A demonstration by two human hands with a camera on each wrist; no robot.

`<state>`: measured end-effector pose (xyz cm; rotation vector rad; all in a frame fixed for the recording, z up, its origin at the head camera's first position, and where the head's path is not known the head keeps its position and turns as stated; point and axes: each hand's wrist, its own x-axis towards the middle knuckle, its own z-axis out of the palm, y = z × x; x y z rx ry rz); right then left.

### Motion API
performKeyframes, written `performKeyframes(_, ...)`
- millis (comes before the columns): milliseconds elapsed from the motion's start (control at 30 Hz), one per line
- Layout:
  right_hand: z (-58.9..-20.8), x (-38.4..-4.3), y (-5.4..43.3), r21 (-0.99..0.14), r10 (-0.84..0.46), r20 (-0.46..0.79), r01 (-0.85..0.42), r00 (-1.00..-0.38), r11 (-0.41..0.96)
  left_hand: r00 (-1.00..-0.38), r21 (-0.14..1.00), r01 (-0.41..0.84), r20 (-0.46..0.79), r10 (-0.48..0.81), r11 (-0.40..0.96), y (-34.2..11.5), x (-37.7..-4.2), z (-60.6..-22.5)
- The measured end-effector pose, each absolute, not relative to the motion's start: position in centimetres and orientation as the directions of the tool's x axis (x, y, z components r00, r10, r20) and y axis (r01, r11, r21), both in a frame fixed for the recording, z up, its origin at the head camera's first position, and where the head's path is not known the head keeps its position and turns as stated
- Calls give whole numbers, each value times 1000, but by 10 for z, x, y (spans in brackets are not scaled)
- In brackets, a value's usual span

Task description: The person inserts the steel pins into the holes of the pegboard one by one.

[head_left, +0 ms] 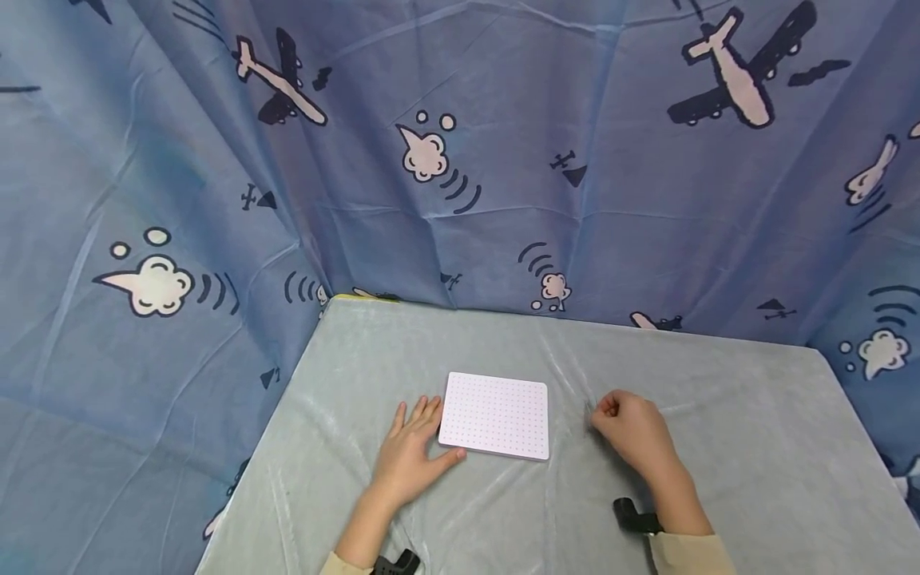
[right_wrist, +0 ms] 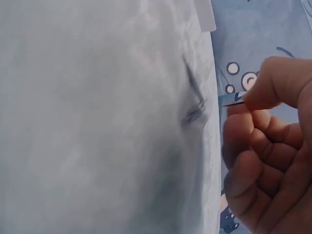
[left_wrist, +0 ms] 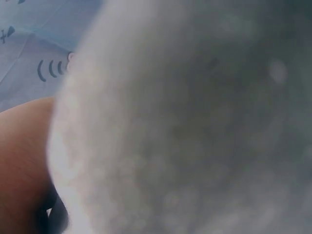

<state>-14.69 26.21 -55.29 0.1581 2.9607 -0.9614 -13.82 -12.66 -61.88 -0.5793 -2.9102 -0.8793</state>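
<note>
A white rectangular board (head_left: 494,417) dotted with a grid of small marks lies flat on the cloth-covered table. At its left edge is my left hand (head_left: 411,461), fingers extended, with the thumb by the lower left corner. To the right of the board, my right hand (head_left: 636,431) has its fingers curled. In the right wrist view, its thumb and forefinger pinch a thin, dark, pointed piece (right_wrist: 234,104), mostly hidden by the fingertips. Near it on the cloth lie several thin dark slivers (right_wrist: 195,113), too blurred to identify. A blurred pale surface blocks most of the left wrist view.
A grey-green cloth (head_left: 755,431) covers the table. Behind and to the left hangs a blue curtain (head_left: 503,160) printed with planes and clouds. A black wrist device (head_left: 634,517) sits on the right wrist, another (head_left: 397,562) on the left.
</note>
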Motion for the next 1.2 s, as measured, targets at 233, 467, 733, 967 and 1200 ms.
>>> performKeyframes(233,-545,-153,241,-681,101,29,55,-994,730,-923,532,382,180,341,756,-128,-139,-619)
performKeyframes(467,-546,-160,214,-791,115,136,-38,-984,610,-920,519,390,184,346,761,-128,-140,-621)
performKeyframes(733,-552,-165,184,-874,76,176,-120,-981,471,-920,508,389,175,350,769,-128,-141,-621)
performKeyframes(967,-560,-168,161,-914,32,158,-134,-987,383,-926,513,374,158,343,773,-129,-141,-618)
performKeyframes(1200,-572,-169,147,-910,-31,196,-193,-980,368,-923,495,382,165,347,780,-131,-141,-619)
